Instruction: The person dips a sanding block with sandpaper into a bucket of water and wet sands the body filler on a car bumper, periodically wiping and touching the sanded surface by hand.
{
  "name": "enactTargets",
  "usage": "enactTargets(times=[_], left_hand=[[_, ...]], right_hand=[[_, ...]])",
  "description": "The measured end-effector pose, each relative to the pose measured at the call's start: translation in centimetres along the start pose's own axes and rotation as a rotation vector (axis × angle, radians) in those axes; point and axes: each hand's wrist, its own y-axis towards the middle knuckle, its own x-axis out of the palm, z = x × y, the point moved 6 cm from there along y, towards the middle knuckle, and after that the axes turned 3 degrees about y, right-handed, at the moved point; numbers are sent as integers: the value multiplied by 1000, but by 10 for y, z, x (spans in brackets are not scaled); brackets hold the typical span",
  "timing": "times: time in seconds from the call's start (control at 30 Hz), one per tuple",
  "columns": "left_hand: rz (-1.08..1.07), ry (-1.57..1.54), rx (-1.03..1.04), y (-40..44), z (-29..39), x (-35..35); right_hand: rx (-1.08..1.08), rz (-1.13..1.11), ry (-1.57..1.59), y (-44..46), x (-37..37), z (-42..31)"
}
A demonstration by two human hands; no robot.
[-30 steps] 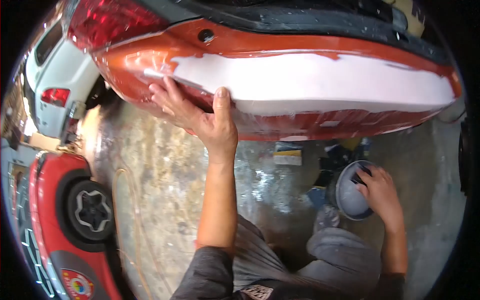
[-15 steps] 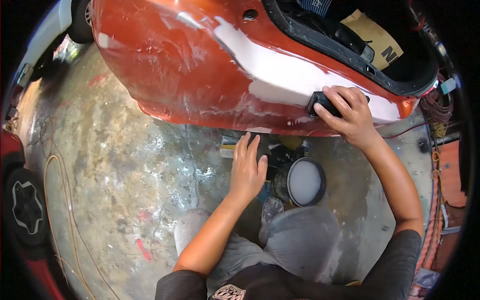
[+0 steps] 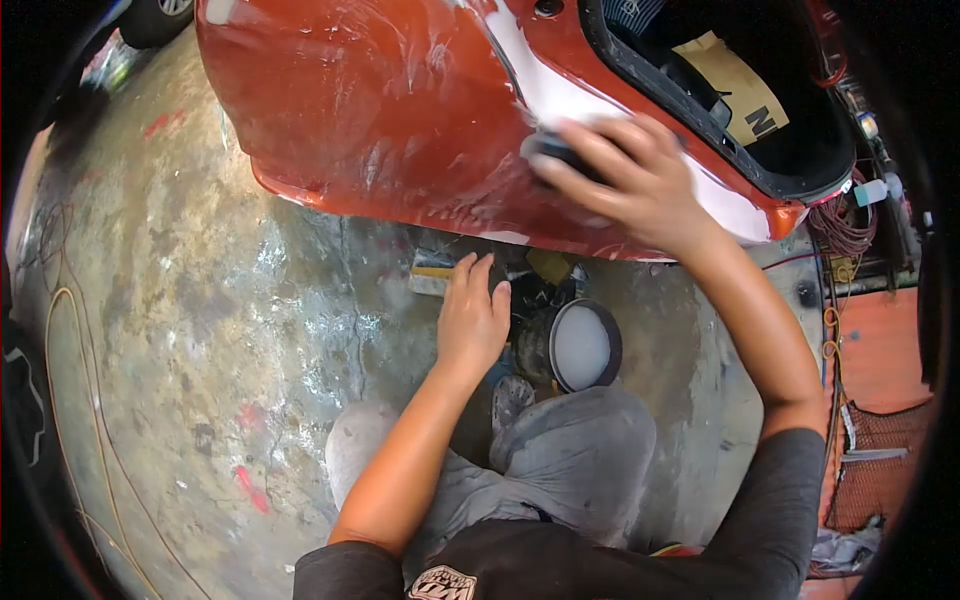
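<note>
My right hand [image 3: 635,180] is closed on a dark block [image 3: 560,150], partly hidden under the fingers and blurred. The block lies against the orange bumper [image 3: 370,120], at the lower edge of its white patch [image 3: 560,95]. My left hand [image 3: 473,313] hangs below the bumper's bottom edge with its fingers apart and nothing in it. Just right of it, a round bucket [image 3: 585,345] of cloudy liquid stands on the floor.
A block with a yellow stripe [image 3: 431,278] lies under the bumper. Hoses [image 3: 62,330] run along the floor at the left. A paper bag [image 3: 735,85] sits in the car's open rear. Coiled cords [image 3: 842,228] are at the right.
My right hand first was at the bucket, then came up to the bumper with the dark block and moved left along it. My left hand has come down off the bumper. The view has shifted.
</note>
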Motion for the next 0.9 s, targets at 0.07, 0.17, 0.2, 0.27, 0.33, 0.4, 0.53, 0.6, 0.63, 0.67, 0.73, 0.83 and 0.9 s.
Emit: enactTargets(times=[0.07,0.17,0.2,0.27,0.33,0.4,0.53,0.6,0.63,0.67,0.73,0.83,0.9], left_hand=[[-28,10,-25,4,-10,15],[-98,15,-85,1,-20,37],[-110,7,-89,-1,-14,36],[-101,-21,-64,-1,-1,26],[-67,-50,-13,-5,10,16],[-90,-33,-31,-4,7,20],[-217,60,-131,-2,-22,47],[-262,73,-144,-9,-26,47],[-253,56,-124,-8,-18,36],[-237,35,-106,-8,-11,25],[-164,-7,-97,-7,0,-1],[-162,35,-127,0,-11,-5],[-204,81,-179,2,-29,10]], right_hand=[[-16,60,-81,67,12,-19],[-16,29,-96,54,15,-20],[-18,-40,-74,25,4,-11],[-73,-123,-81,-35,0,-3],[-124,-167,-45,-41,-6,-3],[-142,-137,-62,-3,8,-7],[-165,24,-41,89,22,-24],[-153,-14,-8,60,15,-20],[-125,-69,-44,29,3,-10],[-112,-98,-17,-11,-3,4],[-126,-126,-17,-24,-3,10],[-143,-78,-80,43,6,-11],[-65,47,-121,96,20,-25]])
